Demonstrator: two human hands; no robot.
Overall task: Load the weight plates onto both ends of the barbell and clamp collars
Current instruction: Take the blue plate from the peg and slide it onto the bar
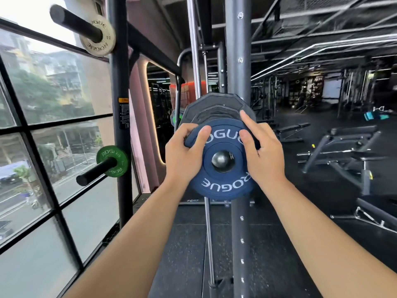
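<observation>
A blue Rogue weight plate (pixel 223 186) sits on the end of the barbell sleeve (pixel 222 160), whose round metal tip shows through the plate's hole. Behind it are larger black plates (pixel 214 106) on the same sleeve. My left hand (pixel 184 155) grips the blue plate's upper left rim, thumb across its face. My right hand (pixel 262 151) holds the upper right rim, thumb on the face and index finger stretched up against the black plate. No collar is in view.
A grey rack upright (pixel 238 61) stands right behind the plates. On a post to the left, storage pegs carry a green plate (pixel 112 161) and a white plate (pixel 97 37). Windows fill the left side. Benches (pixel 343 147) stand on the dark floor at right.
</observation>
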